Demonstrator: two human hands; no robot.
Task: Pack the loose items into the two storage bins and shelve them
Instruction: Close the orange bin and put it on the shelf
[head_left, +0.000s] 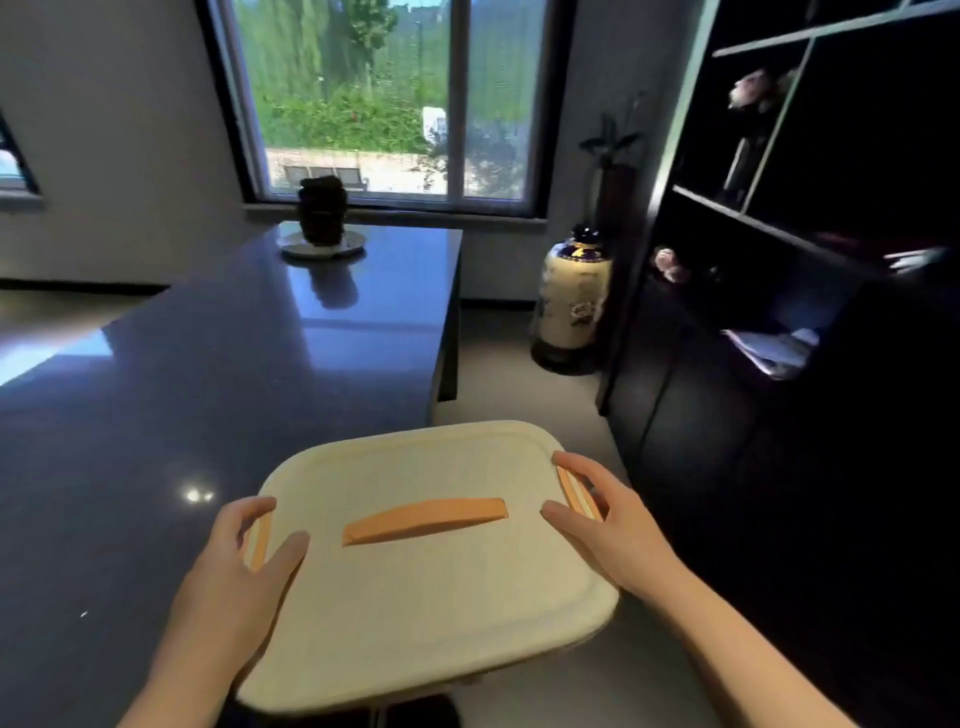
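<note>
Bin (431, 571), cream with its lid on, is gripped at both side latches: left hand (244, 551) and right hand (602, 519) each clasp one, beside a dark table (234, 374).

A cream lidded bin (426, 566) with an orange handle (423, 519) is held low in the frame, gripped at its side clasps by the left hand (236, 551) and right hand (602, 525). A dark table (218, 374) is seen at left, dark shelving (810, 218) at right.

A lidded storage bin (426, 566) is sitting between both hands, right of the worktop (208, 374); shelving (810, 218) is standing farther right, a vase (571, 301) behind.
</note>
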